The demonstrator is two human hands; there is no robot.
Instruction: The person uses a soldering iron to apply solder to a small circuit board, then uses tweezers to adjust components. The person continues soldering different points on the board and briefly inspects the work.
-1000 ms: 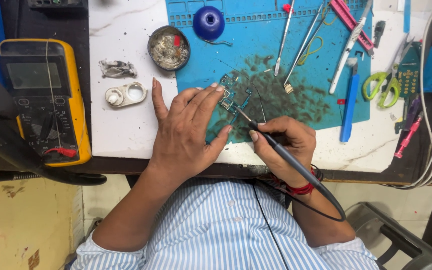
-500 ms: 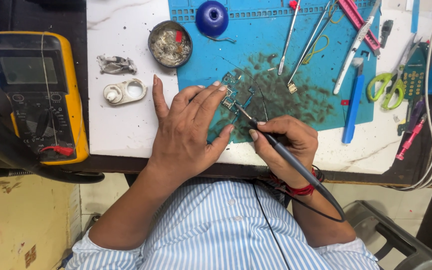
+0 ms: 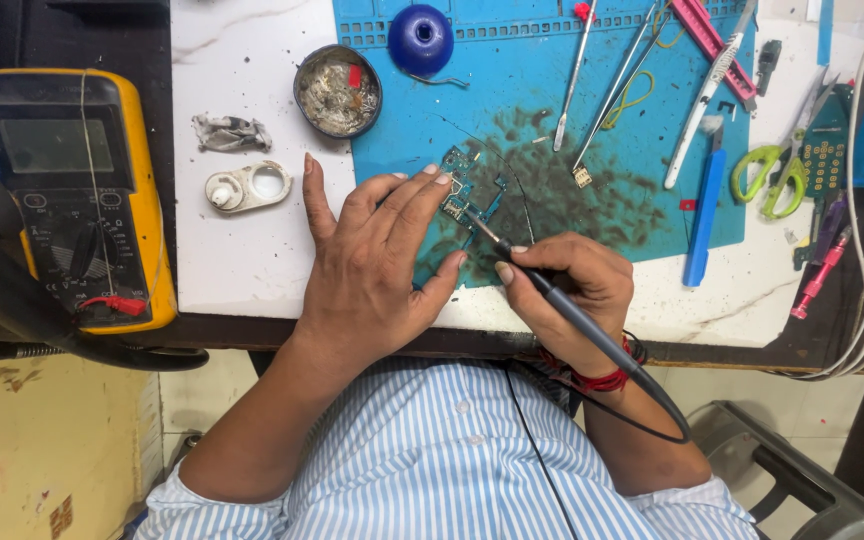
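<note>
Seen from above, a person in a blue-and-white striped shirt sits at the near edge of a white marble-patterned tabletop [image 3: 252, 270] partly covered by a blue silicone work mat [image 3: 552, 80] stained with dark residue. The left hand [image 3: 377, 265] lies flat, fingers spread narrowly, with its fingertips pressing down a small blue-green circuit board [image 3: 470, 192] near the mat's near-left corner. The right hand [image 3: 572, 290] grips a slim black soldering iron [image 3: 577, 320] like a pen, fingers closed around the barrel, the tip touching the board's near edge. Judging from this, the work on the board looks to be mid-way: the tip is on the board, the board is pinned in place, and how many joints are finished is too small to tell. At the tabletop's left edge rests a yellow-cased multimeter [image 3: 77, 195] with a grey screen. Between it and the mat lie a crumpled grey scrap [image 3: 230, 132], a small white plastic housing with a round opening [image 3: 247, 187], and a round metal tin of solder scraps [image 3: 337, 90]. A dark blue dome-shaped object [image 3: 420, 38] sits at the mat's far edge. Metal tweezers [image 3: 617, 85], a blue flat pry tool [image 3: 702, 215] and green-handled scissors [image 3: 777, 175] lie towards the right edge. No labels can be made out.
</note>
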